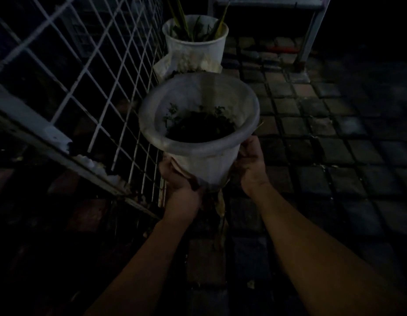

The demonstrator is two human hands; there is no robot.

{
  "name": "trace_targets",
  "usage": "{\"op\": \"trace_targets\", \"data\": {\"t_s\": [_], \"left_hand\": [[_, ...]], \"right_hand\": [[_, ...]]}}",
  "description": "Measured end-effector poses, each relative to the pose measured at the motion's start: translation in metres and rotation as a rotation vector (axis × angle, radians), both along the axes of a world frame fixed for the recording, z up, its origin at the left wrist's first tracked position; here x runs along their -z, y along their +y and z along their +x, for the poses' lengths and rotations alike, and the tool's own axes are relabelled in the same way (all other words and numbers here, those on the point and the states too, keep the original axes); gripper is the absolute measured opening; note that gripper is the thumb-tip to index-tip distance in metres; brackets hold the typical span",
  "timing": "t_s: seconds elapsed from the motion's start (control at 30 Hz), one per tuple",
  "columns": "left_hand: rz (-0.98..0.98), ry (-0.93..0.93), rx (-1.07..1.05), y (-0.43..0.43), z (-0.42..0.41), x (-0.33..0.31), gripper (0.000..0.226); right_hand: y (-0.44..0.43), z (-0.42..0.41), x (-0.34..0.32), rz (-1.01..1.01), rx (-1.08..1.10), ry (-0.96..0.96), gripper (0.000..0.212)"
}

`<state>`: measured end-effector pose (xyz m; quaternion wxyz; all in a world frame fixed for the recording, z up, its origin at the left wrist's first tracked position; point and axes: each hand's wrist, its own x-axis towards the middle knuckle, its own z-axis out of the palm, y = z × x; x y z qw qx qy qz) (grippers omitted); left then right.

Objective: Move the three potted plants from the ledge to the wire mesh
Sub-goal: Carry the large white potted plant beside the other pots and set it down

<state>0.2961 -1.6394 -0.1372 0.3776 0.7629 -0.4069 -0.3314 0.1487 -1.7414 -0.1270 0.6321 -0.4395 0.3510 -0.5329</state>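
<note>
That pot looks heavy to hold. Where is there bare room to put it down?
The tiled floor right of the held pot lies bare up to the metal post. It is crowded ahead, where a second pot stands against the wire mesh.

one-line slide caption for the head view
Both hands hold a white plant pot beside the wire mesh, another pot behind.

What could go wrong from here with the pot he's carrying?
Both hands, left hand and right hand, grip only the narrow base of the wide pot; top-heavy, it could tip and spill soil. The second pot stands close ahead, so a bump is possible. Dim light hides the footing.
</note>
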Motion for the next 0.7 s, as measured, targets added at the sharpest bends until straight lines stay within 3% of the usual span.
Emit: {"op": "trace_targets", "data": {"t_s": [0.17,0.27,0.33,0.47,0.57,0.63,0.7], "left_hand": [[-0.477,0.265,-0.017,0.016,-0.007,-0.034,0.085],[-0.660,0.408,-0.158,0.028,-0.005,-0.054,0.074],[-0.739,0.410,-0.283,0.032,-0.004,-0.068,0.068],[-0.871,0.145,-0.114,0.030,0.010,-0.103,0.055],[-0.796,-0.197,0.129,0.024,0.018,-0.134,0.029],[-0.666,-0.426,0.295,0.022,0.018,-0.147,0.031],[-0.502,-0.587,0.428,0.021,0.016,-0.150,0.044]], "right_hand": [[-0.002,-0.021,-0.003,-0.009,-0.078,0.105,0.074],[-0.011,-0.038,-0.014,0.015,-0.136,0.201,0.063],[-0.025,-0.049,-0.027,0.091,-0.055,0.275,0.048],[-0.067,-0.059,-0.081,-0.055,0.098,0.428,0.036],[-0.086,-0.034,-0.153,-0.310,-0.018,0.445,0.028],[-0.089,-0.017,-0.192,-0.629,-0.225,0.762,0.021],[-0.086,-0.010,-0.214,-0.862,-0.395,0.979,0.027]]}}
